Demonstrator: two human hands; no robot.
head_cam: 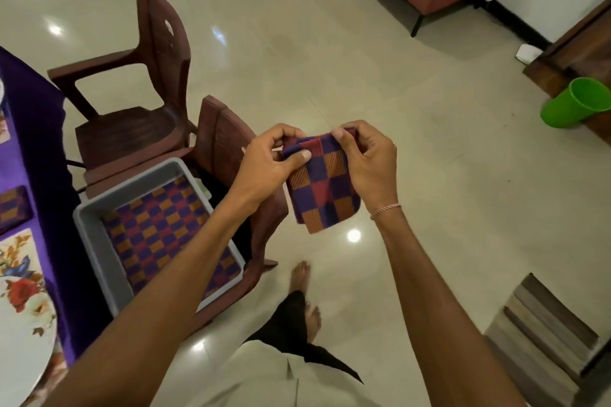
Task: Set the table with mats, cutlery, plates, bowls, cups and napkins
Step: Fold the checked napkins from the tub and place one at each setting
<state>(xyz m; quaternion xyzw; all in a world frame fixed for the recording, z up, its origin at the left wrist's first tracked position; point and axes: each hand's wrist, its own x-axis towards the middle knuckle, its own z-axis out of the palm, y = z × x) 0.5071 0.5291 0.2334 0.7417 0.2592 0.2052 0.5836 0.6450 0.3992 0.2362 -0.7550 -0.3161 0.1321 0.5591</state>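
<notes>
both hands, left hand (268, 163) and right hand (365, 160), pinch a folded checked napkin (322, 190) midair; table (29, 129) has mat (18, 261), plate (20, 340), one napkin placed; more in grey tub (96, 231). partly set.

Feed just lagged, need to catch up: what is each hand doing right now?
Left hand: closed, fingers pinching the top left edge of the checked napkin.
Right hand: closed, fingers pinching the same napkin's top right edge.
</notes>
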